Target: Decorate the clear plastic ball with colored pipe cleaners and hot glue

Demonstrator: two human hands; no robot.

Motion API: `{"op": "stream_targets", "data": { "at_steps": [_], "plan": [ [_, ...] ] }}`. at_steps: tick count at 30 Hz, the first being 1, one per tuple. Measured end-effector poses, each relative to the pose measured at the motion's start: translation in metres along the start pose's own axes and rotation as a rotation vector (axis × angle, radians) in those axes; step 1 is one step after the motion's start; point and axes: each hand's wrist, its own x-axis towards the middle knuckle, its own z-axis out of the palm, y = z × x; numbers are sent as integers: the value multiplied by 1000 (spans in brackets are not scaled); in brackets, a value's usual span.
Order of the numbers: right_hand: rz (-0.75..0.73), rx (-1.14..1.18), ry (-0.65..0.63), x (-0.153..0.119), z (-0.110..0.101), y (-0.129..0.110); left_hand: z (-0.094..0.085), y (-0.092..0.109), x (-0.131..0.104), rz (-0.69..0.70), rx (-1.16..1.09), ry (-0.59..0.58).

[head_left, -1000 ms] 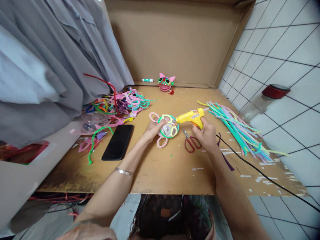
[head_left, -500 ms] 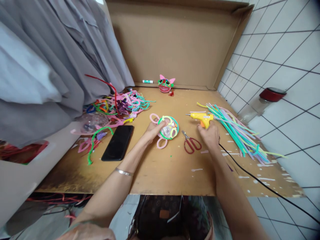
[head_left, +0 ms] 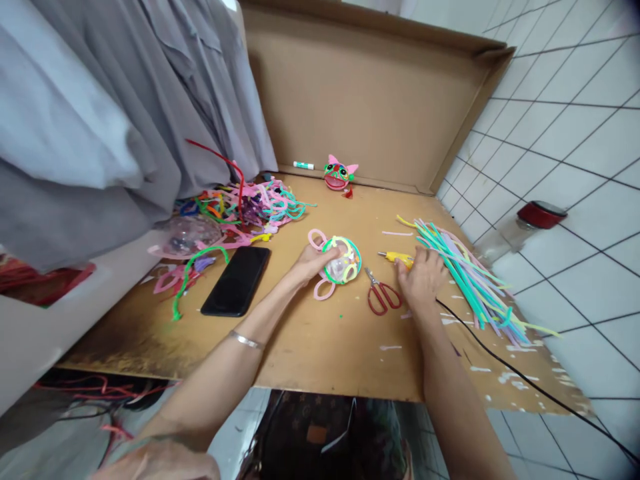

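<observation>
My left hand is closed on a round clear craft piece, trimmed with green and pale yellow pipe cleaner and with pink loops on its left side. The thumb presses on its face. A yellow glue gun lies on the table, its nozzle pointing left. Over its rear part is my right hand, fingers spread and hiding the handle. Red-handled scissors rest between the two hands, blades slightly apart. To the right of my right hand lies a bundle of pipe cleaners in green, lilac and yellow.
A black phone lies left, near a tangled heap of pipe cleaners. At the back stand a finished animal-face ornament and a glue stick against the cardboard panel. A red-lidded jar is right; a black cord crosses there.
My right hand has lowered the glue gun onto the table and loosened its grip, fingers now spread over it. My left hand still holds the round piece. The view has tilted slightly.
</observation>
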Motion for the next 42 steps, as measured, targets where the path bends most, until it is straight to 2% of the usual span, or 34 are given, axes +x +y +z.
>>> {"op": "stream_targets", "data": {
  "at_steps": [2, 4, 8, 13, 20, 26, 34, 42],
  "plan": [
    [-200, 322, 26, -3, 3, -11, -1, -2, 2, 4, -12, -7],
    [-314, 605, -45, -7, 7, -25, -1, -4, 3, 18, -19, -10],
    [-336, 878, -211, -9, 11, -51, -1, -7, 5, 53, -25, -21],
    [-434, 879, -246, -2, 7, -65, -1, -11, 8, 76, -44, -19],
    [-381, 875, -258, -8, 12, -64, 1, -13, 4, 141, -67, 48],
    [-375, 899, -262, -11, 12, -64, 3, -21, 7, 235, -113, 6],
    [-374, 943, -262, -12, 12, -62, 4, -15, 1, 180, -188, -46],
    [-342, 986, -274, -15, 13, -61, 5, -10, -1, 180, -175, -34]
  ]
}}
